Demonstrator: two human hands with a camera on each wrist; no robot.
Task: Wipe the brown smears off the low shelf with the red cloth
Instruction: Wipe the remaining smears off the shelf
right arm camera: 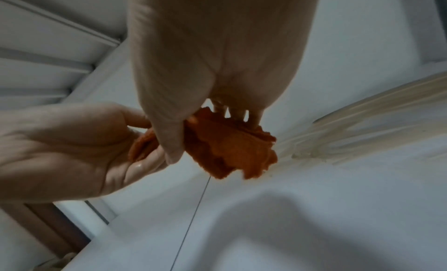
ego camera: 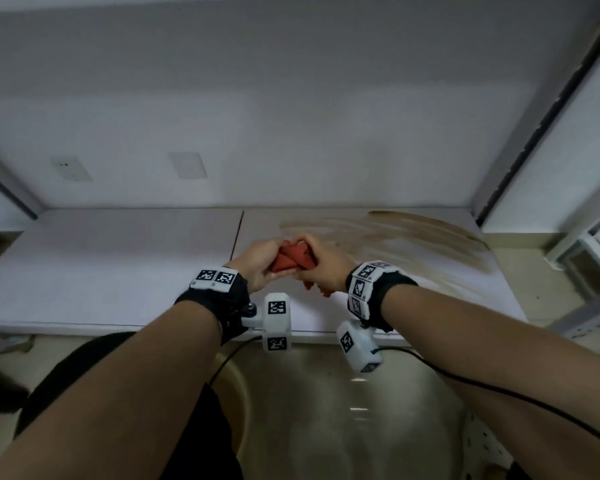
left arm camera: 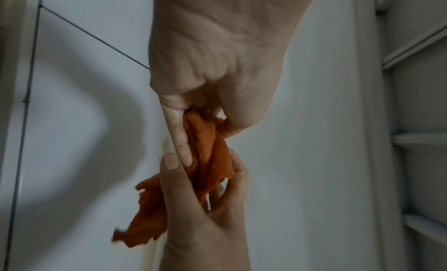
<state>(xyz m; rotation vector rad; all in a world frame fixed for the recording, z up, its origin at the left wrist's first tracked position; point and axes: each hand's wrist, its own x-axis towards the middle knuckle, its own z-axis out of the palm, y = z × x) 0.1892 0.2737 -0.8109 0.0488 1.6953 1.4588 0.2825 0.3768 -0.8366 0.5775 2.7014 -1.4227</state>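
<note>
The red cloth (ego camera: 293, 259) is bunched up between both hands, just above the white low shelf (ego camera: 118, 271). My left hand (ego camera: 260, 261) grips its left end, fingers and thumb curled round the folds (left arm camera: 208, 160). My right hand (ego camera: 326, 268) grips the other end, thumb on top of the cloth (right arm camera: 229, 147), and a loose corner hangs below it. Brown smears (ego camera: 413, 237) fan across the shelf to the right of the hands. In the right wrist view these smears (right arm camera: 362, 126) lie just beyond the cloth. The left hand (right arm camera: 72, 151) shows palm-up there.
A dark seam (ego camera: 238, 233) splits the shelf just left of the hands. A wall socket (ego camera: 70, 168) and a blank plate (ego camera: 187, 165) sit on the back wall. A metal rack upright (ego camera: 534, 133) bounds the right side. A black cable (ego camera: 499, 393) hangs under my right forearm.
</note>
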